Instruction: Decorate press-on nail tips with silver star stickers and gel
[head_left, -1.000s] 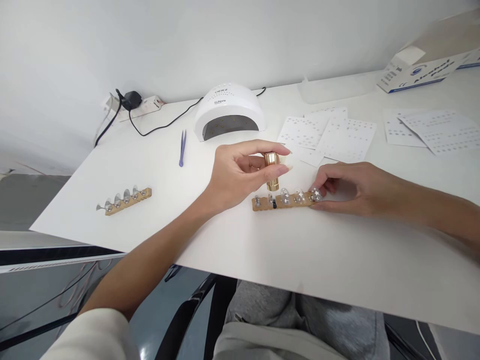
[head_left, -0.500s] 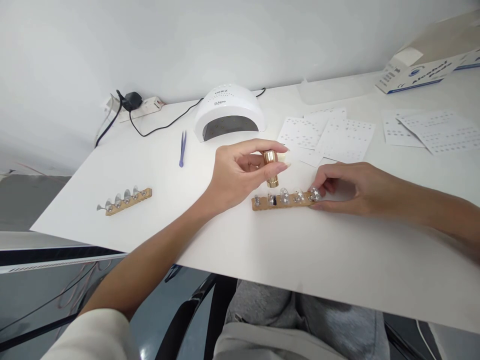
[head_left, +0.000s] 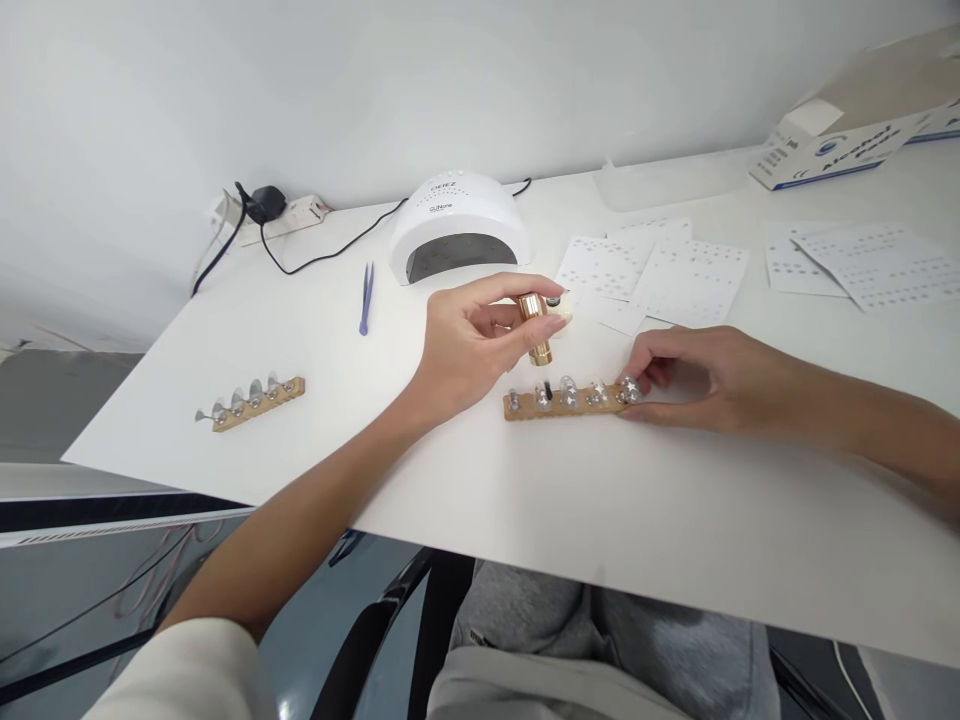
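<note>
Between the thumb and fingers of my left hand (head_left: 480, 330) is a gold-capped nail polish brush (head_left: 535, 335), pointing down. Its dark bristles (head_left: 548, 390) are at the second nail tip from the left on a wooden nail stand (head_left: 555, 411); whether they touch it I cannot tell. Several clear nail tips with white star-like marks (head_left: 569, 392) stand along this strip. My right hand (head_left: 682, 375) pinches the strip's right end. A pale bottle (head_left: 561, 308) with a dark opening shows partly behind my left fingertips.
A second wooden stand with clear nail tips (head_left: 259, 405) lies at left. Purple tweezers (head_left: 366, 300) and a white nail lamp (head_left: 459, 225) are farther back. Sticker sheets (head_left: 694, 285) and an alcohol pad box (head_left: 840, 140) occupy the right. The table's front edge is near my lap.
My left hand has shifted slightly up and left with the brush, and more of the bottle's opening shows. My right hand and the stand stay in place.
</note>
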